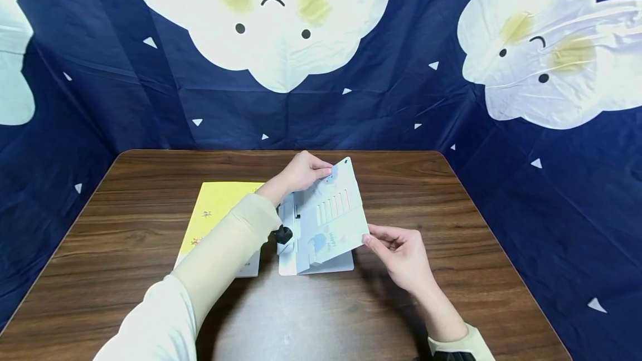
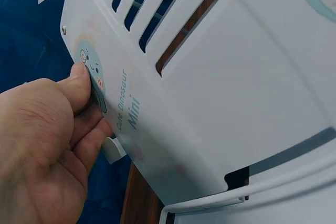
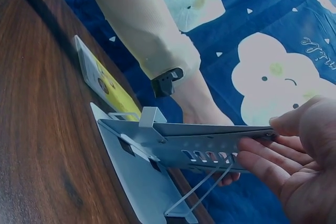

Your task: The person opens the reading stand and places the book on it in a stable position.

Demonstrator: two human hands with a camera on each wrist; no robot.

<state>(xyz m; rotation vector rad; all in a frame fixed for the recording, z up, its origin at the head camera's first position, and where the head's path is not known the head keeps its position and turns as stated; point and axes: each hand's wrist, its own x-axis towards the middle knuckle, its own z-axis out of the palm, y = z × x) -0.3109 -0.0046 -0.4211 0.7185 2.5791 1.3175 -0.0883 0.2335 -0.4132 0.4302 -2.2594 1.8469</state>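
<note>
A pale blue metal book stand (image 1: 333,210) with slots and dinosaur prints stands on the table, its panel tilted up from a flat base (image 1: 341,262). At the far edge of the panel, my left hand (image 1: 303,171) pinches it between thumb and fingers, over the printed dinosaur (image 2: 93,66). My right hand (image 1: 403,255) grips the near right corner, thumb on the printed face and fingers beneath. Underneath, a wire prop (image 3: 202,190) runs between the panel and the base (image 3: 136,182). A small clip (image 3: 152,115) sticks up at the panel's lower edge.
Left of the stand lies a yellow and white book (image 1: 223,205), partly covered by my left forearm (image 1: 228,249). The wooden table (image 1: 321,316) ends against a dark blue curtain (image 1: 421,27) with cloud prints.
</note>
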